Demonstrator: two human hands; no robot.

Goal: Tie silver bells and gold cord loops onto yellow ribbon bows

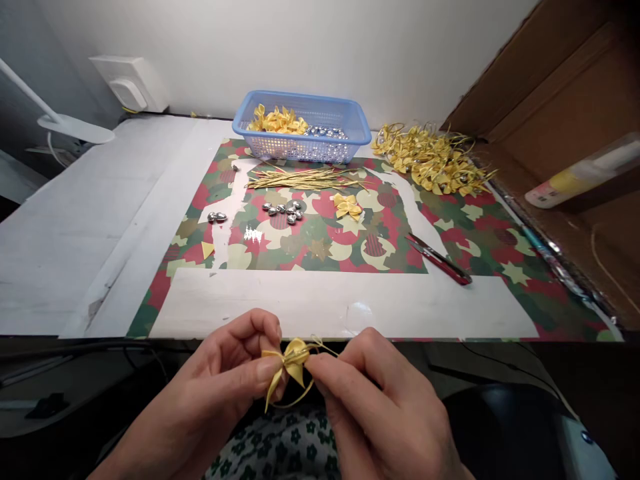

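Observation:
Just off the table's front edge, my left hand [227, 377] pinches a yellow ribbon bow [296, 373] between thumb and fingers. A thin gold cord [300, 398] loops below the bow and sticks out at its right. My right hand [380, 400] is closed, with thumb and forefinger pinching the cord close against the bow. The fingertips hide the exact point of the grip. Beyond my hands lie another yellow bow [347, 207], several silver bells or beads [285, 211] and a bundle of gold cords [305, 179].
A blue basket [300, 145] at the back holds yellow bows and silver pieces. To its right sits a heap of corded bows [435, 157]. Red-handled snips [440, 260] lie on the patterned sheet [320, 248]. A cardboard box [560, 87] with a bottle [575, 177] borders the right side.

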